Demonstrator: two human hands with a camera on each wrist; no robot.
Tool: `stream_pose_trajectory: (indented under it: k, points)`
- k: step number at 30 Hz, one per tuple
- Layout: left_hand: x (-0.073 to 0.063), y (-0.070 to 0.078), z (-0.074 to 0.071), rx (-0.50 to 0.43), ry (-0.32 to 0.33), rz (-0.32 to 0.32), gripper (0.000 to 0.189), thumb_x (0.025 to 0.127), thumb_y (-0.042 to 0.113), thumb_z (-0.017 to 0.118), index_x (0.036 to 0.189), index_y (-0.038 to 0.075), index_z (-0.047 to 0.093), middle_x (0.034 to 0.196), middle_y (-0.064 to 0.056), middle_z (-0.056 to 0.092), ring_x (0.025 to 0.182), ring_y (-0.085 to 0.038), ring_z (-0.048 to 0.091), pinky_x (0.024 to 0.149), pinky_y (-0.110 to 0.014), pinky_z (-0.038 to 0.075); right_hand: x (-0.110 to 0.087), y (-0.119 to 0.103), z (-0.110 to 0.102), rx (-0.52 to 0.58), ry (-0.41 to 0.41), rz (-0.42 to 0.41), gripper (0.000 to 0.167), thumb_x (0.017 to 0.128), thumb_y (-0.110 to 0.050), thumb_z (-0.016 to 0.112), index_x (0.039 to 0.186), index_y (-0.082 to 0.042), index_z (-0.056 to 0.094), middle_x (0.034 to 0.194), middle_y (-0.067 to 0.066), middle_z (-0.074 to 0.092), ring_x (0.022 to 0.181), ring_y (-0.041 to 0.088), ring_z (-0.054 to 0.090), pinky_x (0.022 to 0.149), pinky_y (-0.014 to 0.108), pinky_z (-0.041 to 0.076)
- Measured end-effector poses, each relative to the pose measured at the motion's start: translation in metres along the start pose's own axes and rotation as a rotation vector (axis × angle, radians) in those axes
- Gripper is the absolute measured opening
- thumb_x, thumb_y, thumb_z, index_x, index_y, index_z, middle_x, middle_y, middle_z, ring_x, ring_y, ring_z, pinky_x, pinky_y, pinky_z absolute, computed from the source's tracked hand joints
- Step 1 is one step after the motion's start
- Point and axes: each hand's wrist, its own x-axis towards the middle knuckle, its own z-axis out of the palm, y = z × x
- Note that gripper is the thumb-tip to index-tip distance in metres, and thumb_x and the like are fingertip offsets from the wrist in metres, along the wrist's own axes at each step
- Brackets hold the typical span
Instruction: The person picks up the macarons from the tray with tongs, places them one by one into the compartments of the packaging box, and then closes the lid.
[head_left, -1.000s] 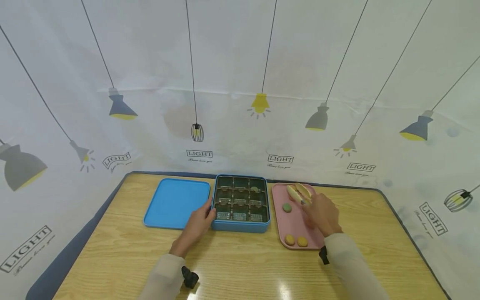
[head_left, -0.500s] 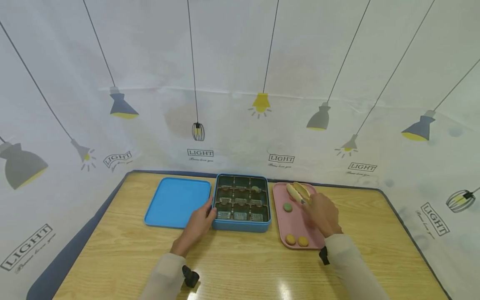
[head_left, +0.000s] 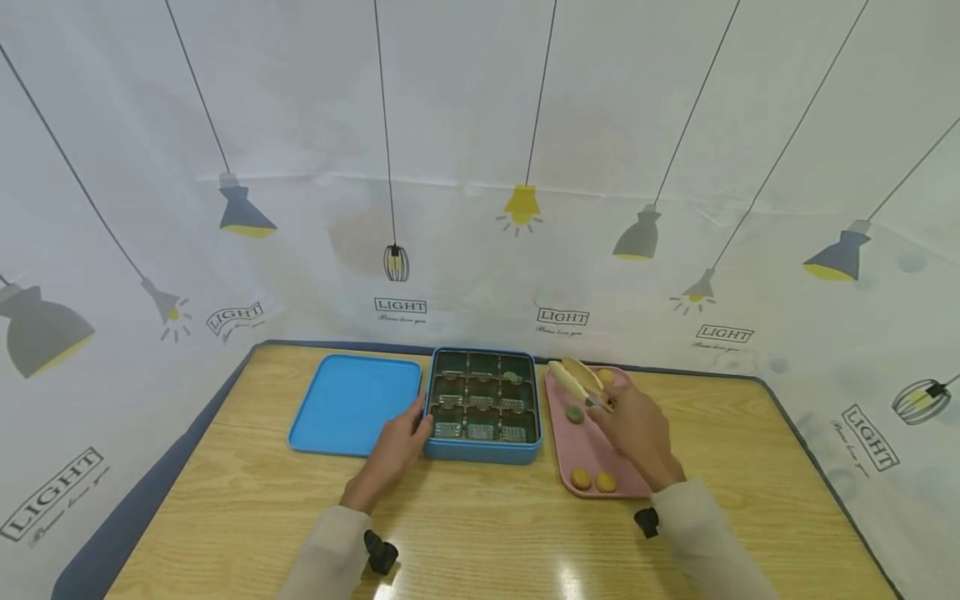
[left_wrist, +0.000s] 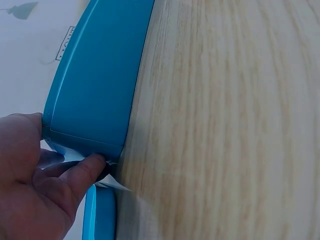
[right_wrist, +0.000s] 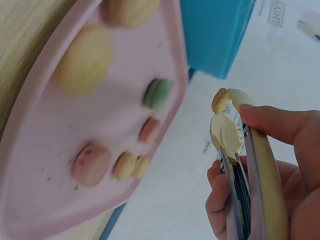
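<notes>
My right hand holds cream-coloured tongs by their arms, thumb on one side and fingers on the other. Between the tong tips sits a yellow macaron, raised over the far left part of the pink tray. Several macarons lie on that tray, among them a green macaron, a pink macaron and a yellow macaron. My left hand grips the near left corner of a blue box. Inside is a dark divided insert, with a green macaron in its far right compartment.
A flat blue lid lies left of the box, close to my left hand. The wooden table ends at a wall covering printed with lamps, right behind the box and tray.
The tongs have come up from the far end of the tray and moved left with the yellow macaron, uncovering a yellow macaron at the back. My left hand stays on the box.
</notes>
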Motion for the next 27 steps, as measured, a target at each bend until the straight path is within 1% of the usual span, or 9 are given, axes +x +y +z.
stream_pose_trajectory:
  k: [2, 6, 8, 9, 12, 14, 16, 19, 27]
  points:
    - [0.000, 0.000, 0.000, 0.003, -0.003, -0.006, 0.057, 0.106, 0.027, 0.044, 0.156, 0.005, 0.029, 0.055, 0.001, 0.042, 0.049, -0.013, 0.037, 0.060, -0.031, 0.040, -0.004, -0.006, -0.002, 0.010, 0.010, -0.018, 0.036, 0.087, -0.033, 0.074, 0.113, -0.008, 0.072, 0.069, 0.004, 0.055, 0.055, 0.017, 0.047, 0.046, 0.031, 0.034]
    - [-0.001, 0.001, -0.001, -0.006, -0.012, -0.016, 0.057, 0.106, 0.028, 0.043, 0.156, 0.005, 0.029, 0.055, 0.001, 0.042, 0.049, -0.013, 0.038, 0.061, -0.032, 0.042, -0.011, -0.018, -0.004, 0.036, 0.032, -0.081, 0.050, 0.086, -0.032, 0.077, 0.129, -0.010, 0.068, 0.080, 0.006, 0.066, 0.056, 0.016, 0.046, 0.047, 0.031, 0.034]
    - [-0.001, 0.002, -0.001, -0.005, -0.012, -0.015, 0.057, 0.106, 0.027, 0.043, 0.156, 0.005, 0.029, 0.056, 0.000, 0.043, 0.050, -0.013, 0.039, 0.062, -0.033, 0.042, -0.014, -0.022, -0.004, 0.035, 0.048, -0.139, 0.044, 0.085, -0.032, 0.078, 0.123, -0.011, 0.072, 0.085, 0.005, 0.069, 0.056, 0.014, 0.047, 0.048, 0.030, 0.035]
    - [-0.001, 0.002, -0.001, -0.002, -0.010, -0.014, 0.057, 0.106, 0.027, 0.043, 0.156, 0.005, 0.029, 0.057, 0.000, 0.044, 0.051, -0.013, 0.040, 0.064, -0.033, 0.043, -0.015, -0.024, -0.004, 0.034, 0.052, -0.168, 0.043, 0.084, -0.031, 0.079, 0.121, -0.010, 0.072, 0.082, 0.005, 0.068, 0.055, 0.014, 0.046, 0.048, 0.030, 0.035]
    - [-0.001, 0.003, -0.001, 0.005, -0.008, -0.016, 0.057, 0.106, 0.027, 0.044, 0.156, 0.005, 0.029, 0.059, 0.000, 0.045, 0.053, -0.014, 0.040, 0.066, -0.033, 0.043, -0.018, -0.029, -0.003, 0.009, 0.069, -0.254, 0.030, 0.084, -0.031, 0.080, 0.104, -0.010, 0.074, 0.071, 0.000, 0.062, 0.054, 0.012, 0.043, 0.049, 0.029, 0.034]
    - [-0.001, 0.003, -0.001, 0.006, -0.006, -0.016, 0.057, 0.106, 0.027, 0.044, 0.156, 0.005, 0.029, 0.060, 0.000, 0.045, 0.053, -0.014, 0.040, 0.066, -0.033, 0.043, -0.019, -0.031, -0.003, -0.005, 0.070, -0.288, 0.022, 0.084, -0.032, 0.079, 0.090, -0.013, 0.068, 0.065, -0.004, 0.053, 0.053, 0.011, 0.041, 0.052, 0.029, 0.034]
    - [-0.001, 0.003, -0.001, 0.000, -0.008, -0.018, 0.057, 0.106, 0.027, 0.044, 0.157, 0.006, 0.029, 0.059, -0.001, 0.044, 0.052, -0.014, 0.039, 0.062, -0.033, 0.042, -0.020, -0.033, -0.003, -0.021, 0.065, -0.302, 0.024, 0.084, -0.033, 0.079, 0.082, -0.016, 0.062, 0.065, -0.005, 0.050, 0.053, 0.011, 0.040, 0.054, 0.029, 0.034]
    - [-0.001, 0.003, -0.001, 0.001, -0.009, -0.013, 0.057, 0.106, 0.027, 0.044, 0.156, 0.005, 0.029, 0.059, -0.001, 0.044, 0.052, -0.014, 0.039, 0.063, -0.033, 0.042, -0.020, -0.036, -0.003, -0.027, 0.050, -0.293, 0.027, 0.084, -0.033, 0.079, 0.077, -0.018, 0.057, 0.066, -0.005, 0.050, 0.054, 0.012, 0.040, 0.054, 0.029, 0.034]
    - [-0.002, 0.004, -0.002, 0.021, 0.000, -0.002, 0.057, 0.106, 0.027, 0.044, 0.156, 0.003, 0.030, 0.061, -0.002, 0.047, 0.055, -0.015, 0.041, 0.076, -0.039, 0.045, -0.021, -0.039, -0.005, -0.034, 0.050, -0.289, 0.025, 0.084, -0.033, 0.078, 0.079, -0.016, 0.060, 0.068, -0.003, 0.053, 0.055, 0.013, 0.042, 0.054, 0.031, 0.036]
